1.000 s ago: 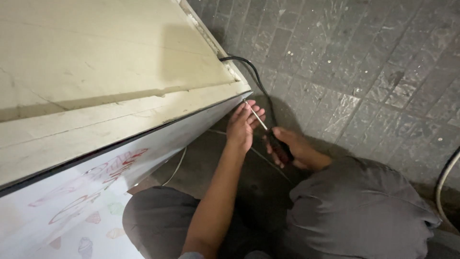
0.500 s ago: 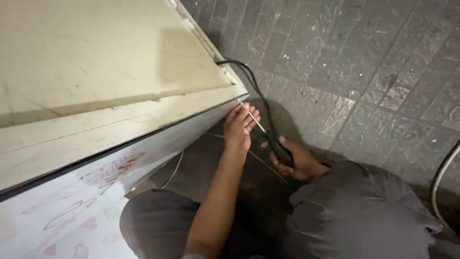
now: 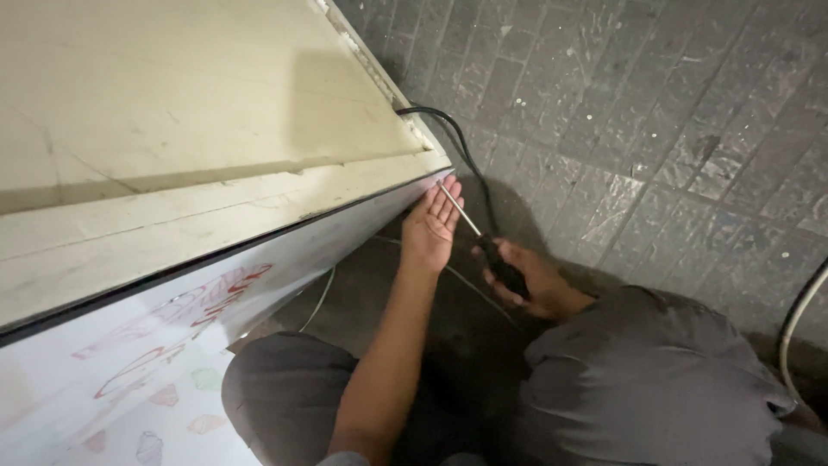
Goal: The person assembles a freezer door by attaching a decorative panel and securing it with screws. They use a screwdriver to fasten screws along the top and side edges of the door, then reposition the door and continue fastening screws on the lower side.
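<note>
Near the middle of the frame, the right hand is holding the screwdriver in a closed grip, its tip at the cabinet corner, while the left hand with open fingers is steadying the shaft, which should be staying straight.

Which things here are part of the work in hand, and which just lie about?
In use: screwdriver in the right hand; left hand against the cabinet corner.

Lying about: black cable; white cable; thin wire; paving.
</note>
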